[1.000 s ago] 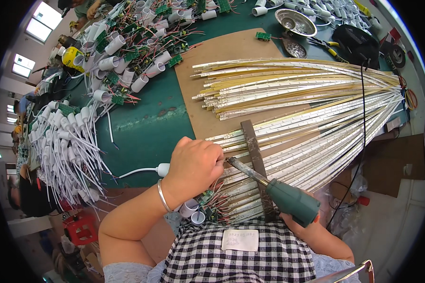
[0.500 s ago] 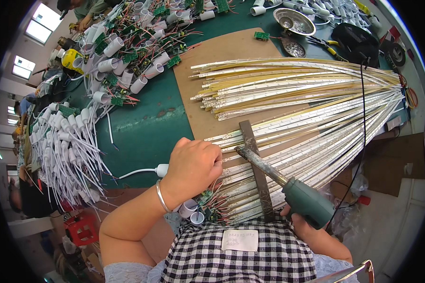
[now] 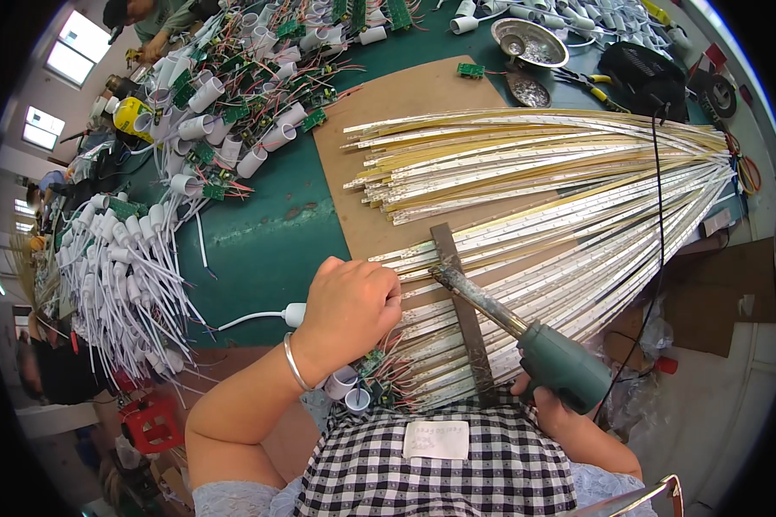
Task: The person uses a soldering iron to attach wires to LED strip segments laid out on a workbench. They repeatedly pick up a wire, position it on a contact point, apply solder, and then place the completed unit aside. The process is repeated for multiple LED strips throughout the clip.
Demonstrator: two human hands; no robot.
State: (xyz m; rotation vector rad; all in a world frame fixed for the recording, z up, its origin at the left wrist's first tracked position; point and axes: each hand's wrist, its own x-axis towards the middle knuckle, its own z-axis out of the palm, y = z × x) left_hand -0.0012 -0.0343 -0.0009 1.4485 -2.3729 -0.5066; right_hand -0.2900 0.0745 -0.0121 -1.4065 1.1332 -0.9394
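My right hand (image 3: 550,407) grips the green handle of a soldering iron (image 3: 565,362). The iron's dark metal tip lies over the brown bar (image 3: 462,314), close to my left fingers. My left hand (image 3: 351,302) is closed, its fingers curled above the ends of the LED strips (image 3: 535,297); whatever it pinches is hidden. A white cylindrical housing with a cable (image 3: 295,314) pokes out beside the left wrist. Below that hand, white tubes (image 3: 342,379) and red wires (image 3: 398,379) bunch near the strip ends. The bar lies across the strips.
A second bundle of strips (image 3: 457,164) rests on brown board (image 3: 388,95). White housings and circuit boards heap at the far left (image 3: 233,112). A metal bowl (image 3: 530,43), a small dish (image 3: 527,89) and pliers (image 3: 591,84) sit far right. A black cord (image 3: 659,207) hangs on the right.
The whole view has shifted slightly. Both hands hold nearly the same pose, and the iron's tip stays by the left fingers over the bar.
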